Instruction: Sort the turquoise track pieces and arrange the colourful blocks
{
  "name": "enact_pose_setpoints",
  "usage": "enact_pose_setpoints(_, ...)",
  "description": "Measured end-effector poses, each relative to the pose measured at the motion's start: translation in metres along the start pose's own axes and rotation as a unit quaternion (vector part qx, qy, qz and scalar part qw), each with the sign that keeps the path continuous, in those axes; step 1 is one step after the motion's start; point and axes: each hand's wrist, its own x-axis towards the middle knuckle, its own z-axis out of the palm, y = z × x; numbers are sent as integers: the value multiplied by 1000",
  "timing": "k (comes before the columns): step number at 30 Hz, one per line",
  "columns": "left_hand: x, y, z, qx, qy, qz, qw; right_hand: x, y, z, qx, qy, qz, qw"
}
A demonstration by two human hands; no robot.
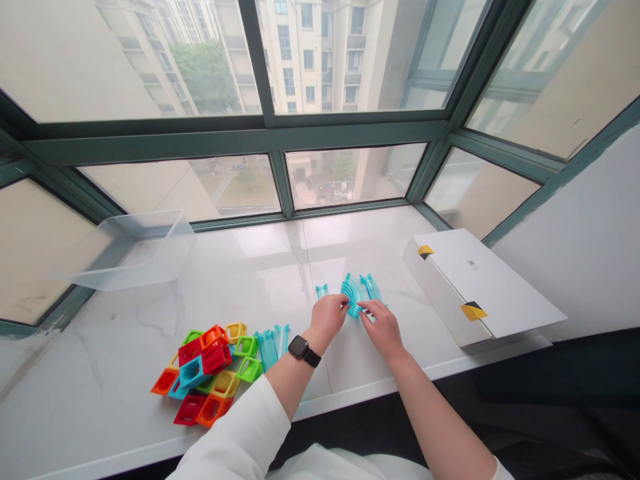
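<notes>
A curved, translucent teal track piece with ridged grooves is between my hands on the white sill. My left hand, with a black watch on its wrist, pinches the piece's left side. At its lower right end, the thumb and fingers of my right hand close on it. Just right of it lies a straight teal track piece, partly behind my right fingers. Another teal piece shows beyond my left hand, its lower part hidden. More teal track pieces lie left of my left wrist.
A heap of red, orange, yellow, green and blue plastic blocks lies at the left front. Behind it stands a clear plastic bin. A white box with yellow-and-black tape sits at the right. Green-framed windows border the sill.
</notes>
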Motion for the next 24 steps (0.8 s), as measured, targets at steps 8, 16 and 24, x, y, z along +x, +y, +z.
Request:
enact_pose_setpoints(8,1,0,-1,-8,-2,-2,1000,0,0,0,-8,1,-5,1000)
enact_pose_setpoints(16,-6,-1,-12,-21,15,-5,1000,-4,-3,-3,-30,-7,-13,999)
enact_pose_setpoints(24,-64,-39,-60,-74,79,-18,994,-29,-18,-9,-4,45,-10,999)
